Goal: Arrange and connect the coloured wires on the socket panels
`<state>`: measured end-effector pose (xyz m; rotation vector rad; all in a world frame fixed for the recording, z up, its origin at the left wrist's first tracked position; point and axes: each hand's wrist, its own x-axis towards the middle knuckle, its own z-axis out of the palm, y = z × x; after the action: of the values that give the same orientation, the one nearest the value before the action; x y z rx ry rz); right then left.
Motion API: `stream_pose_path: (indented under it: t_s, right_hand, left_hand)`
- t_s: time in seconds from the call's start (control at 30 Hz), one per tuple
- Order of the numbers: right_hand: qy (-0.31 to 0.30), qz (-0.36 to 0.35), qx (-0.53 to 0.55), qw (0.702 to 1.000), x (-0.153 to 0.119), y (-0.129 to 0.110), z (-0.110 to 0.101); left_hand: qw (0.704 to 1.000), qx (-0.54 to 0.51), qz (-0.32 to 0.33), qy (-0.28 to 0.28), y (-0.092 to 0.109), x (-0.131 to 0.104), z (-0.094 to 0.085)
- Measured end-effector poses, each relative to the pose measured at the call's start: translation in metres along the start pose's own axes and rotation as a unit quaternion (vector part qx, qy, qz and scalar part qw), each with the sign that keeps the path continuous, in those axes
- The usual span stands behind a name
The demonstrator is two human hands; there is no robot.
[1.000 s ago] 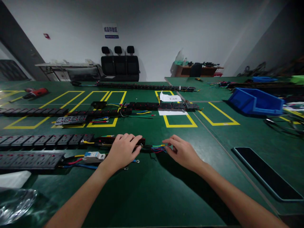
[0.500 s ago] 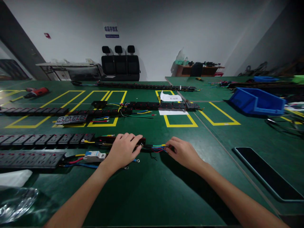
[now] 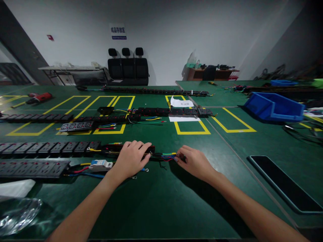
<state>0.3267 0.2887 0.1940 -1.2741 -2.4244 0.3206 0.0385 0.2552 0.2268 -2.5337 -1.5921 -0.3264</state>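
My left hand (image 3: 132, 157) lies over the end of a black strip (image 3: 152, 150), its fingers wrapped over it. From that end a bundle of coloured wires (image 3: 165, 156), green, blue and red, runs right. My right hand (image 3: 193, 161) pinches the wire tips between thumb and fingers; the exact tips are hidden. Left of my left hand is a black socket strip (image 3: 55, 148) with a yellow ring-terminal wire (image 3: 94, 150). Nearer to me lies a second socket strip (image 3: 32, 169), joined by wires to a white and blue breaker (image 3: 101, 165).
A phone (image 3: 282, 183) lies at the right, with a blue bin (image 3: 275, 107) behind it. More socket strips (image 3: 161, 112) and paper (image 3: 181, 103) lie across the green table (image 3: 156, 205). A red power tool (image 3: 40, 97) is at far left, clear plastic (image 3: 20, 215) at near left.
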Motion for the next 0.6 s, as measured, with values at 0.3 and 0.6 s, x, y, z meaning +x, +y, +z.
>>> stream_pose_path:
  t_s: [0.3, 0.6]
  right_hand:
    - [0.011, 0.007, -0.003, 1.0, 0.0, -0.0012, -0.0012]
    - [0.013, 0.033, -0.008, 0.999, 0.0008, -0.0002, -0.0004]
  left_hand:
    - [1.0, -0.002, -0.001, -0.004, 0.0009, 0.0003, -0.0011]
    - [1.0, -0.001, 0.001, 0.001, 0.0003, 0.0, -0.0004]
